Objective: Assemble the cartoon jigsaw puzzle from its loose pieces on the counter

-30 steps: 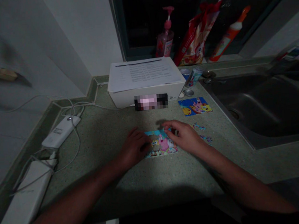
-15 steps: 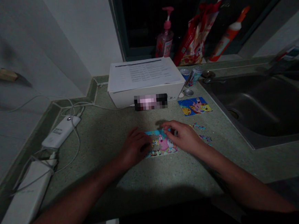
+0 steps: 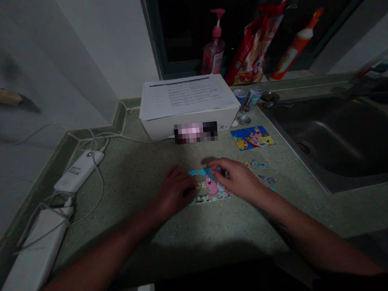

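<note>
A small jigsaw puzzle (image 3: pixel 212 186) with bright cartoon figures lies flat on the speckled green counter. Grey gaps show in its left and middle part. My left hand (image 3: pixel 175 189) rests over its left edge, fingers loosely spread and partly covering it. At the upper right edge is my right hand (image 3: pixel 235 176), its index finger and thumb bent over the puzzle with a small gap between them. No piece can be made out in either hand. Loose puzzle pieces (image 3: pixel 256 163) lie just right of my right hand, with more pieces (image 3: pixel 267 181) below them.
Behind the puzzle stands a white box (image 3: pixel 190 96) with a pixelated device at its front. A blue cartoon picture card (image 3: pixel 253 137) and cans (image 3: pixel 252 98) are at the right, beside the sink (image 3: pixel 348 138). White power banks (image 3: pixel 80 170) and cables lie left.
My right hand has shifted very slightly left at the puzzle's upper edge. My left hand and the loose pieces look unchanged.
</note>
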{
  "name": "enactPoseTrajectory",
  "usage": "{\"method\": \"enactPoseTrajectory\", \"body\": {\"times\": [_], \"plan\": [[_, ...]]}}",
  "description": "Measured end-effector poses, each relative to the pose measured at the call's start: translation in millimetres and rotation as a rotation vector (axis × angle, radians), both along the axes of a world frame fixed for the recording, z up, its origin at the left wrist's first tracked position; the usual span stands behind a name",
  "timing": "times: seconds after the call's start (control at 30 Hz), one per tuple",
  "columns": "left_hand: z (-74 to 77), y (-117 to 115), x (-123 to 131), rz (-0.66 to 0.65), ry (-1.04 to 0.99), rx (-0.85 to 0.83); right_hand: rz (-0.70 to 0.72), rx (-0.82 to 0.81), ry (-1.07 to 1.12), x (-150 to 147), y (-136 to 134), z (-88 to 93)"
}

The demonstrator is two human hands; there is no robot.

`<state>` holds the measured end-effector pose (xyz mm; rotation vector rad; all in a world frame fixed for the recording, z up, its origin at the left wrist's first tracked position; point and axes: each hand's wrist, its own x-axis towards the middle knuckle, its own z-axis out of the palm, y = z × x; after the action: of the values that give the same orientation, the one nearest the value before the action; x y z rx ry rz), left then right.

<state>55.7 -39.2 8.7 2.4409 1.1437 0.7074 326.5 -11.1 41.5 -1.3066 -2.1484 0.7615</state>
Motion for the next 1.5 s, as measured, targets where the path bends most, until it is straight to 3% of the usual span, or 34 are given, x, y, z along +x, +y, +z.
{"method": "enactPoseTrajectory", "body": {"times": [0.33,0.47,0.7,0.93,1.03,1.13,1.5], "plan": [[0.5,0.3,0.4,-0.007,-0.027,0.018,0.001,0.017,-0.005,0.2,0.7,-0.5],[2.6,0.7,-1.4,0.07,-0.145,0.001,-0.037,0.061,-0.02,5.6,5.1,1.0],[13.9,15.9,-29.5,0.558,-0.36,-0.183,-0.261,0.239,-0.1,45.8,31.2,5.2],[26.2,50.5,-79.6,0.937,-0.436,-0.23,-0.68,0.237,-0.228,126.6,67.9,4.0],[26.9,55.9,-83.7,0.965,-0.472,-0.229,-0.82,0.164,-0.226,157.6,73.7,1.0],[25.6,54.7,-80.0,0.915,-0.455,-0.248,-0.883,0.126,-0.243,174.1,72.5,-3.6],[27.5,47.2,-72.7,0.896,-0.444,-0.259,-0.925,0.072,-0.397,181.5,72.4,-29.0]]}}
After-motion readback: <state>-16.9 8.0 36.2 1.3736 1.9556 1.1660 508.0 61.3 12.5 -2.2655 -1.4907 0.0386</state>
